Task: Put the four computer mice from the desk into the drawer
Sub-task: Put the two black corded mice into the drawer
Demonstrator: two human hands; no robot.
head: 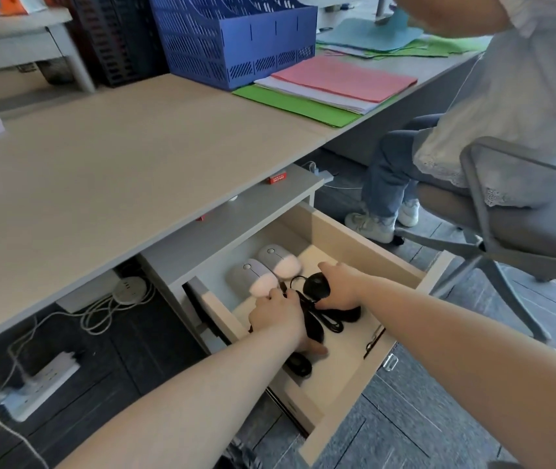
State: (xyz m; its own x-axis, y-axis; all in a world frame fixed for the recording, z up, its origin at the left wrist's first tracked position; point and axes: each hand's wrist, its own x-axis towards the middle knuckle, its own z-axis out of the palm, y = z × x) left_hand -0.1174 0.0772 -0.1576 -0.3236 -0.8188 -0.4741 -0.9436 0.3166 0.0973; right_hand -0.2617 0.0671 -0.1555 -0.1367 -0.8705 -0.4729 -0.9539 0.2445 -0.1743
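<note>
The drawer [364, 247] under the desk stands pulled out. Two grey-and-pink mice [271, 265] lie side by side at its back. My right hand [340, 287] is inside the drawer, closed around a black wired mouse [317, 286]. My left hand [278, 314] rests over the black cables [329, 321] and partly covers a second black mouse [300, 363] near the drawer's front. The desk top [117, 157] above carries no mouse.
A blue file rack [236, 38] and stacks of coloured paper [337, 82] sit at the desk's back. Another person sits on a grey chair [513, 211] to the right of the drawer. Power strips [43, 384] and cables lie on the floor at the left.
</note>
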